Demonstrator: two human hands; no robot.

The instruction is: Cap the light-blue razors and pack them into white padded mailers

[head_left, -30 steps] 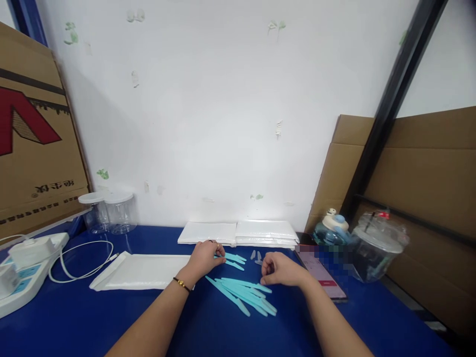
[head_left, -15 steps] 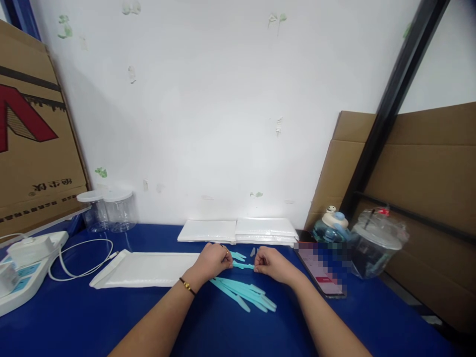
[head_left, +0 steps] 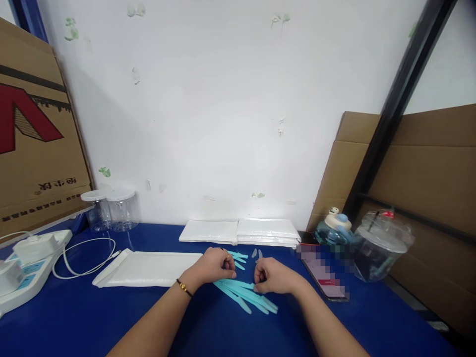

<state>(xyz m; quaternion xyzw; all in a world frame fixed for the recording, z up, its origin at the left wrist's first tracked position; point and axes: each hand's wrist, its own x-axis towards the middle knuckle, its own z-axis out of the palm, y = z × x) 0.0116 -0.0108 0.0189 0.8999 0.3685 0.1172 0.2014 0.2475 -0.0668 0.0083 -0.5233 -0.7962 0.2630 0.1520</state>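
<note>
Several turquoise eyebrow razors (head_left: 238, 293) with long flat handles lie fanned in a pile on the blue table. My right hand (head_left: 273, 276) is closed, thumb and forefinger pinching at one razor's end on the pile's upper right. Just above the pile's left end hovers my left hand (head_left: 215, 265), fingers loosely bent, with nothing seen in them. Behind it lies a smaller group of turquoise razors (head_left: 241, 257), partly hidden by that hand. Two small translucent caps (head_left: 260, 254) rest beyond my right hand.
A white padded envelope (head_left: 152, 268) lies left, and stacked white packets (head_left: 267, 228) stand along the wall. At right are a phone (head_left: 323, 277), a glass jar (head_left: 332, 230) and a bagged plastic cup (head_left: 381, 243). Clear jars (head_left: 122, 213), a cable and a power strip (head_left: 40, 277) occupy the left.
The razor stretched between both hands was let go and now lies with the farther group. My right hand came nearer to the pile; my left hand moved slightly closer to me.
</note>
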